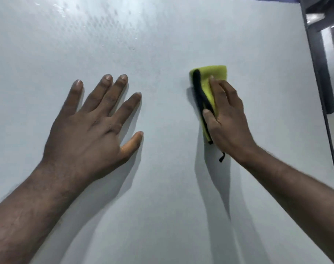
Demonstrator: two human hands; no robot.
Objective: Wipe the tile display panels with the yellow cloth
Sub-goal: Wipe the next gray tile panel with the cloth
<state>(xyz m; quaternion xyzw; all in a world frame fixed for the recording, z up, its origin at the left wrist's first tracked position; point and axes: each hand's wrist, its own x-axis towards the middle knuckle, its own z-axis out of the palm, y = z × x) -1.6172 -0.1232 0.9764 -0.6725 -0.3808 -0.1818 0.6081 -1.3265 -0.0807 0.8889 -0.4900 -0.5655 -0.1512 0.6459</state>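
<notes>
The folded yellow cloth is pressed against the tile display panel by the flattened right hand for wiping, while the left hand is spread empty alongside, apparently as a brace.

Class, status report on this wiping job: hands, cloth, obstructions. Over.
Left hand flat on panel, open. Right hand presses yellow cloth on panel. No obstruction visible.
</notes>
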